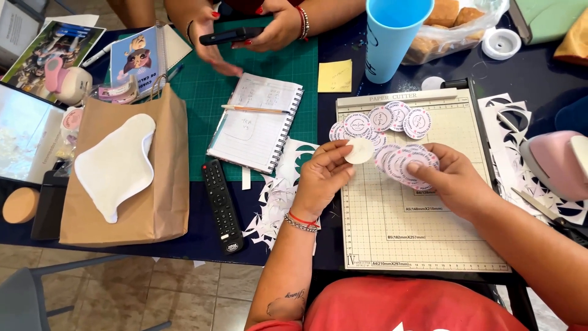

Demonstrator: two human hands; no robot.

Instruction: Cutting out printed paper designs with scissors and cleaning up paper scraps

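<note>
The left hand [323, 173] pinches one round paper sticker [359, 151] at its fingertips, plain white side up. Just beside it, the right hand [454, 181] grips a fanned stack of stickers [407, 162] (thin, round, pink and white). More stickers [383, 119] lie loose just past both hands on the flat cutting board [398, 233], which has small grid squares.

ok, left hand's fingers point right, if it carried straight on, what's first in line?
Likely the fan of round stickers in the right hand. The left hand holds one blank disc just short of them; the heights look similar, though depth is unclear.
</note>
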